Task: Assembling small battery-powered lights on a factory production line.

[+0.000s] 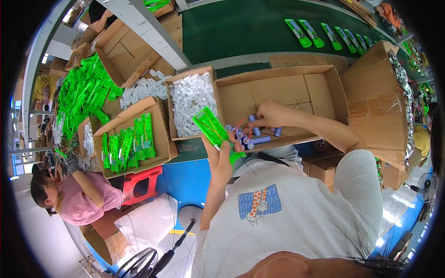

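Held a green casing (211,127) in the left hand (223,156), closed around its lower end, beside the large carton's (320,85) near left corner. With the right hand (272,115) half curled, reached a purple cylinder (256,130) inside that corner; couldn't tell whether gripped.

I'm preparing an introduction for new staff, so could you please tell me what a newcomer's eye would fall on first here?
Probably the big heap of bright green parts at the left. Near the center, the left hand holds a green casing, with the right hand by purple cylinders at the cardboard box's near edge.
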`<state>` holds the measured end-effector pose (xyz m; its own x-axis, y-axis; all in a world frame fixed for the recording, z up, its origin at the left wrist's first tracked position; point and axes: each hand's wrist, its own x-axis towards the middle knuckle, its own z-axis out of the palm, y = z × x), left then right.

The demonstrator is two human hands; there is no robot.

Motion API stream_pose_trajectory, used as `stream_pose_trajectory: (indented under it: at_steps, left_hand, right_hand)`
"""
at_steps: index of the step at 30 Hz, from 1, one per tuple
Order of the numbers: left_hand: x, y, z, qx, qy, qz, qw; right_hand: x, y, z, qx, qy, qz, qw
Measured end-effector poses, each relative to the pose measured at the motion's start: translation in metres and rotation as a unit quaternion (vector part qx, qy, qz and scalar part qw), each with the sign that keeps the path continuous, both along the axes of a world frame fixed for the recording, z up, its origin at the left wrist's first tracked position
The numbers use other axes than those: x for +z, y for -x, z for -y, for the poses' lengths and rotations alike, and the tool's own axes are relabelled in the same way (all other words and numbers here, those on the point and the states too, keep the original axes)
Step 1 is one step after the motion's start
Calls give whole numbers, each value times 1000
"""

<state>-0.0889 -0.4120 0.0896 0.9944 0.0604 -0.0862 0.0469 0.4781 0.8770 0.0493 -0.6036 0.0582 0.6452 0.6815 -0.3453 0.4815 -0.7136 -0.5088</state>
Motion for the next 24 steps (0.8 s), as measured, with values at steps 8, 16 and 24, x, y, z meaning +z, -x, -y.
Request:
stream_pose_trajectory:
  at_steps: [8, 16, 24]
  left_hand:
    - [0, 16, 6, -29, -77, -19, 996]
    - [-4, 11, 9, 12, -138, 14, 990]
    - [4, 5, -3, 24, -140, -3, 990]
  right_hand:
    - [47, 3, -18, -164, -301, 41, 939]
    - [69, 31, -55, -84, -325, -6, 942]
    - [79, 31, -84, -78, -317, -44, 944]
